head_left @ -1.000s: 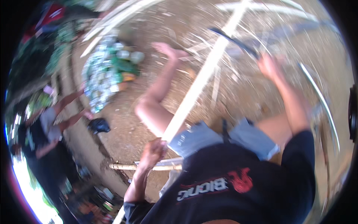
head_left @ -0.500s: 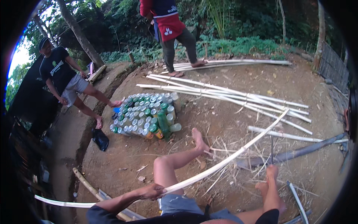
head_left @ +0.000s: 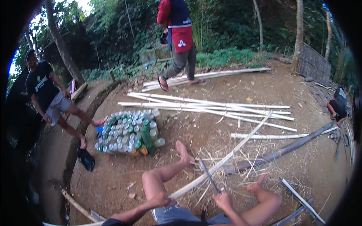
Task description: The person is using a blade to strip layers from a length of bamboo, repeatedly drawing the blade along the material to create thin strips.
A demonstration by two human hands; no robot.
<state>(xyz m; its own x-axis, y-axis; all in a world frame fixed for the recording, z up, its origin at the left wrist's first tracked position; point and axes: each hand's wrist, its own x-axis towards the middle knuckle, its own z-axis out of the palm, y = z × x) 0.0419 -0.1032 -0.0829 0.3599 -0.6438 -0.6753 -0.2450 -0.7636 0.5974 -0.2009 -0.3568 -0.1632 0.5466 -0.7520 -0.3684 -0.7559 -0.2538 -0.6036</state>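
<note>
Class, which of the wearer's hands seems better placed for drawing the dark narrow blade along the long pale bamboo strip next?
Probably the right hand: it grips the blade, which crosses the strip in view; the left hand holds the strip.

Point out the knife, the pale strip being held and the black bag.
Knife (head_left: 209, 176): head view, middle of the blade.
Pale strip (head_left: 225, 159): head view, midway along its length.
Black bag (head_left: 86, 159): head view, its middle.

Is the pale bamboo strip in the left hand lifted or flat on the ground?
Lifted where gripped: the left hand holds the pale bamboo strip at the left thigh. Far-end contact: cannot tell.
</note>
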